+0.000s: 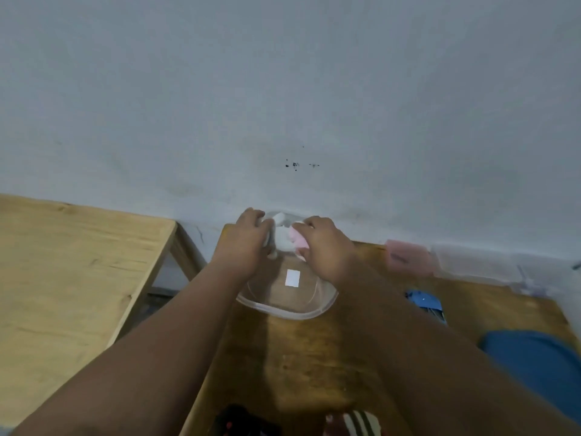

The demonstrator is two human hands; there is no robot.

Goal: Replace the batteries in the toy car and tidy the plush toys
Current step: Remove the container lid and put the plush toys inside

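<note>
Tidying step: left hand (248, 237) and right hand (323, 247), both closed on white-and-pink plush toy (287, 236), above clear plastic tub (283, 309). Next, judged: lower, release inside.

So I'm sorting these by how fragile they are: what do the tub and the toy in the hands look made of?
The tub looks like clear glossy plastic: the wooden table shows through it. The white and pink toy looks like soft plush, bunching under both hands, though blur leaves it uncertain.
</note>
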